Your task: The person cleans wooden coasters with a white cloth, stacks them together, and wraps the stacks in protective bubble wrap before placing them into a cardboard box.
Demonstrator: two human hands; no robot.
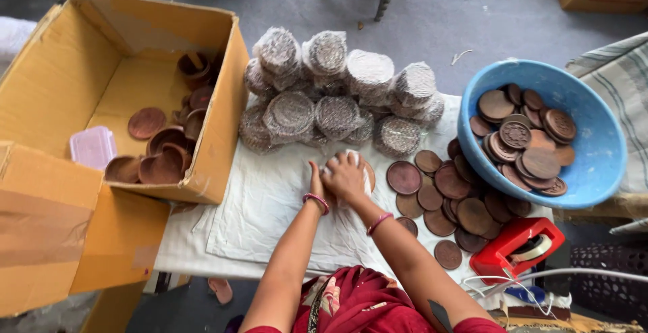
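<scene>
Disc [368, 171] under right hand [345, 176], left hand [316, 181] touching beside; grip unclear.

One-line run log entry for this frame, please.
left hand and right hand: pressing white wrap over brown disc | wrapped stacks behind | loose discs right | blue bowl

Two hands [341, 177] at the table | one blue bowl [594, 171] | one red tape dispenser [516, 248] | one open cardboard box [61, 83] | about eleven wrapped stacks [337, 96] | roughly fifteen loose brown discs [445, 198] on the cloth
</scene>
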